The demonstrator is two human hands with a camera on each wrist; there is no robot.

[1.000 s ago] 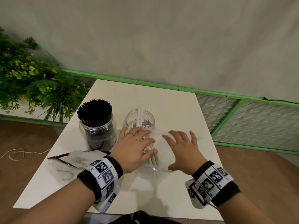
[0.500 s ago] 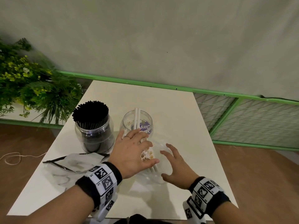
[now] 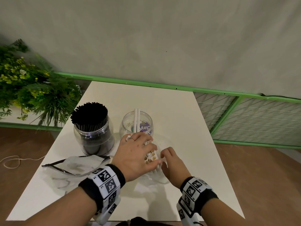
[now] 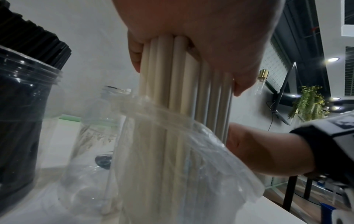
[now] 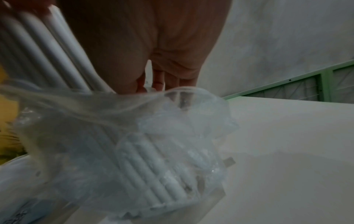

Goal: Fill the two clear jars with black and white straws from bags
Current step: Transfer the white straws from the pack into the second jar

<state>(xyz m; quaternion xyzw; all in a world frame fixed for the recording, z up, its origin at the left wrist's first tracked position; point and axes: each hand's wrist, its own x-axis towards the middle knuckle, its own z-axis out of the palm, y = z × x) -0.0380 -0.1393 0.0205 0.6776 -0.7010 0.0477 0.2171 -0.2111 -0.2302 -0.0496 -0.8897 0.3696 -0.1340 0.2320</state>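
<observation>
Item: bundle of white paper straws [image 3: 150, 158], held upright and clasped round its upper part by the left hand [image 3: 135, 154], whose fingers [image 4: 135, 53] are curled about it. The lower ends are still sheathed in a crumpled clear plastic bag [image 4: 191, 159] resting on the white bench [image 3: 171, 111].

Item: right hand [image 3: 172, 162], placed just beside the bundle at the bag. In the right wrist view the fingers [image 5: 159, 80] appear to pinch the bag's rim, though this cannot be told for certain.

Item: clear round jar [image 3: 136, 124], just behind the left hand, with only two white straws standing in it.

Item: second clear jar [image 3: 93, 136], to its left, packed with black straws [image 3: 89, 115]. An emptied clear bag [image 3: 76, 165] lies before it.

Step judged in hand: the white bundle is being drawn free of its bag. Next called for: the bag to be held down while the bundle is lifted clear, then carried over the near-empty jar and lowered in.
</observation>
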